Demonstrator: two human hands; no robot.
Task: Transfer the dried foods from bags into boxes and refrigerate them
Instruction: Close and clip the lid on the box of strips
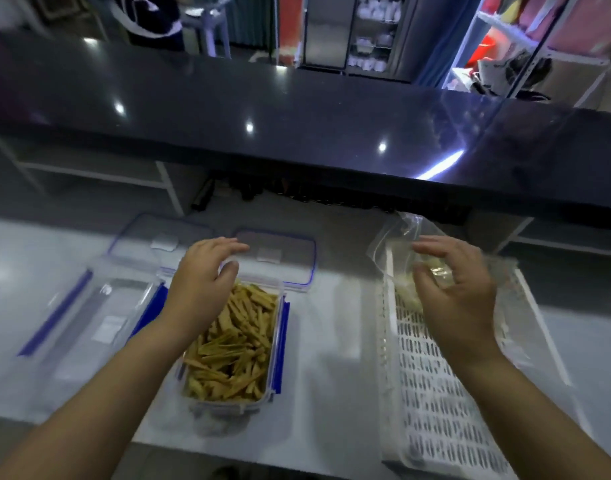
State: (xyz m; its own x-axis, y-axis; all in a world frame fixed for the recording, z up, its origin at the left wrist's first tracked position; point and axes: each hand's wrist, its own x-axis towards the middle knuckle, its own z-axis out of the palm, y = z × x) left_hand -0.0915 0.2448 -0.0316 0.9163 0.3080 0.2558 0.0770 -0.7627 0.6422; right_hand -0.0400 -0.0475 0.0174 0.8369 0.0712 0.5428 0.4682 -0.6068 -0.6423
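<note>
A clear box (278,344) with blue clasps stands in the middle of the white counter, full of dried yellow strips (235,344). Its lid (286,254) lies flat just behind it. My left hand (202,275) hovers over the box's far end, fingers relaxed and stretched toward the lid, holding nothing. To the right, a clear bag (401,233) of pale dried food lies at the far end of a white slotted basket (435,393). My right hand (460,289) is spread over that bag, with thumb and fingers apart on either side of the pale contents.
A second clear box (100,317), empty, sits at the left with its lid (158,237) behind it. A raised black glossy counter (297,126) runs across the back, overhanging the work surface. Shelves stand in the room beyond.
</note>
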